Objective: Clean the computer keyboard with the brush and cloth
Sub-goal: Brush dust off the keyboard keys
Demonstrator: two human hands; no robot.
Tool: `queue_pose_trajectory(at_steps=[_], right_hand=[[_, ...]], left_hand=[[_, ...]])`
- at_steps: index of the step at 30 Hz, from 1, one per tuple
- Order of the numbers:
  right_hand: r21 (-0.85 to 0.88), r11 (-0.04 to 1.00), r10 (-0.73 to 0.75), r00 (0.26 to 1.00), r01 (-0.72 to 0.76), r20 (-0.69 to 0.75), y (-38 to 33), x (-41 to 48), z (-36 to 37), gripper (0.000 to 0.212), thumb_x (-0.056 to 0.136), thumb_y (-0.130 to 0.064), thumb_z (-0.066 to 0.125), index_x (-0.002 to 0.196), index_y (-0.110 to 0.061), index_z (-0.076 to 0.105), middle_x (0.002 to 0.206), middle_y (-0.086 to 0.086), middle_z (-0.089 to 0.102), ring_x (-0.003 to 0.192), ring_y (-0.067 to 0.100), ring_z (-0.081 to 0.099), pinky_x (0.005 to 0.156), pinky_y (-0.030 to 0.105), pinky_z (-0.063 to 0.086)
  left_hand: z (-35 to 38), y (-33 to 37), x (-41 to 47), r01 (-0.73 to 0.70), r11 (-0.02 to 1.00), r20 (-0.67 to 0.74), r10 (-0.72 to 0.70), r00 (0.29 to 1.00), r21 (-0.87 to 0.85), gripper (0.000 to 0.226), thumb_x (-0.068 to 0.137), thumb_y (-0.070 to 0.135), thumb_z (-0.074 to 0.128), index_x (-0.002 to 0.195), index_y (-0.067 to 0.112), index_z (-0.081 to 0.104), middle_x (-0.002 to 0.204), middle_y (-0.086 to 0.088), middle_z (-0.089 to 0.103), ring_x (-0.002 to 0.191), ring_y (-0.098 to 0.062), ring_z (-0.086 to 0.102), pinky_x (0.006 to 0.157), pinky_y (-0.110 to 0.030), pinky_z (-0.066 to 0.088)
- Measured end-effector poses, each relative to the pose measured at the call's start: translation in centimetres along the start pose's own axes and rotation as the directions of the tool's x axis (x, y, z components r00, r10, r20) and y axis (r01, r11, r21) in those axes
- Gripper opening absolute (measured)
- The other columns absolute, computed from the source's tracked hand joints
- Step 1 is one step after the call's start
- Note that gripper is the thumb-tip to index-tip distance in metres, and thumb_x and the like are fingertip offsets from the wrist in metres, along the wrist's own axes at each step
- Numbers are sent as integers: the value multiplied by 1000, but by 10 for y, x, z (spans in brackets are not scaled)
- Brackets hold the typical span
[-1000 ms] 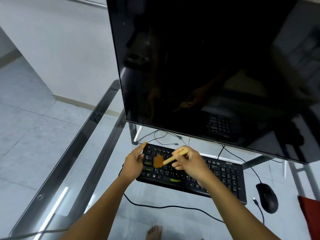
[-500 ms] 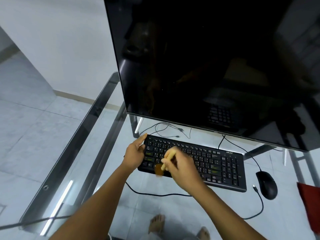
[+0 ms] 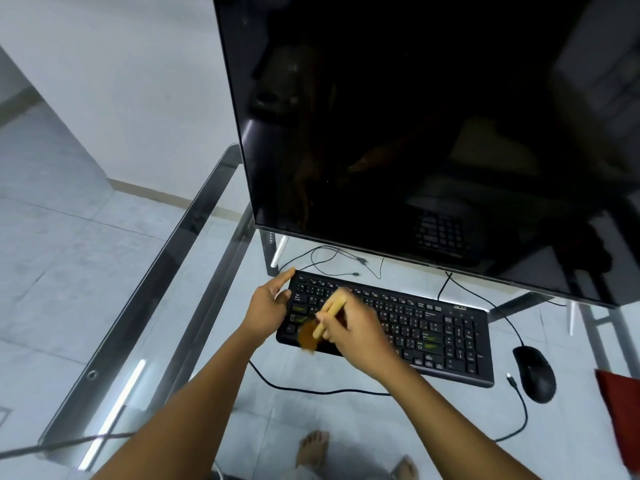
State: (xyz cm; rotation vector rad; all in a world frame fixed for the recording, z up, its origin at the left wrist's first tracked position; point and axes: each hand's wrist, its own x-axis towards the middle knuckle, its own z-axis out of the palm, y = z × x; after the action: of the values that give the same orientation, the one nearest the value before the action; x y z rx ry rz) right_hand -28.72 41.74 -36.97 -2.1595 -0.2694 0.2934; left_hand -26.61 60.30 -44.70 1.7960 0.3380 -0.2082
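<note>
A black keyboard [image 3: 429, 327] lies on the glass table in front of the monitor. My left hand [image 3: 268, 306] grips the keyboard's left end, thumb over its far corner. My right hand [image 3: 356, 332] is shut on a brush [image 3: 329, 315] with a pale wooden handle. Its brown bristles [image 3: 308, 337] press on the keyboard's front left keys, blurred by motion. A red cloth [image 3: 621, 414] lies at the right edge of the table, partly cut off by the frame.
A large dark monitor [image 3: 415, 133] stands close behind the keyboard. A black mouse [image 3: 535, 374] rests right of the keyboard, its cable looping toward me. The table's metal frame [image 3: 166, 282] runs along the left. My bare feet show through the glass.
The brush has swept from the upper left keys down to the front left edge of the keyboard. My left hand has kept its hold on the keyboard's left end.
</note>
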Motion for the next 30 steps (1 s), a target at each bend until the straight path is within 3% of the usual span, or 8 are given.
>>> queue_pose_trajectory(at_steps=[5,8,12,15,19,22,27,30], right_hand=[[-21,996,83,963,-92,-257,17,15,-30,15,96,-22,56,82,-18,52,67,-6,69,56,7,61,51,20,47],[-73,986,148,988,-152,-48,15,20,-34,13,96,-25,55,86,-16,54,65,-6,66,61,13,65,60,30,56],[-25,998,39,938,-50,-345,8,40,-37,11,95,-14,56,84,-13,55,79,-8,64,68,-2,61,60,14,47],[-40,995,88,989,-93,-120,-4,47,-18,10,97,-16,54,88,-11,54,83,0,69,70,0,65,65,15,53],[51,995,102,942,-90,-320,-8,57,-17,12,97,-11,49,86,-14,52,90,-2,62,80,7,62,68,16,46],[36,990,141,989,-139,-44,-6,52,-20,9,98,-17,50,90,-14,53,86,2,72,81,15,69,76,32,57],[-7,993,111,968,-115,-226,10,39,-42,9,98,-11,49,90,-12,55,82,-1,69,73,5,67,70,24,55],[-78,988,125,988,-133,-89,19,26,-48,8,98,-14,51,92,-12,55,78,0,72,77,10,69,72,29,57]], left_hand=[[0,0,-1,24,999,15,-24,1000,-24,51,98,-6,42,139,24,49,138,-1,55,127,-19,52,108,-38,42],[0,0,0,34,999,9,-34,999,-23,51,98,-5,42,139,25,50,138,1,55,126,-18,53,107,-39,44],[0,1,0,35,999,6,-35,999,-15,49,99,-1,43,139,27,50,139,3,55,126,-17,52,107,-38,43],[0,0,0,23,1000,7,-23,1000,-4,49,99,-1,44,138,27,51,138,2,56,126,-18,53,106,-40,45],[-2,-2,0,18,999,9,-18,1000,30,49,99,2,44,139,31,49,139,2,55,128,-17,51,108,-40,42],[-1,-2,-1,8,998,15,-9,1000,68,49,100,3,44,139,33,49,138,1,55,127,-19,52,106,-42,44],[2,12,2,103,994,-67,-105,992,-28,44,99,-3,41,132,22,57,120,-3,64,99,-10,62,73,-7,48],[10,17,8,125,991,-140,-129,982,-40,36,99,6,45,129,20,60,114,-1,68,93,-16,65,83,-34,56]])
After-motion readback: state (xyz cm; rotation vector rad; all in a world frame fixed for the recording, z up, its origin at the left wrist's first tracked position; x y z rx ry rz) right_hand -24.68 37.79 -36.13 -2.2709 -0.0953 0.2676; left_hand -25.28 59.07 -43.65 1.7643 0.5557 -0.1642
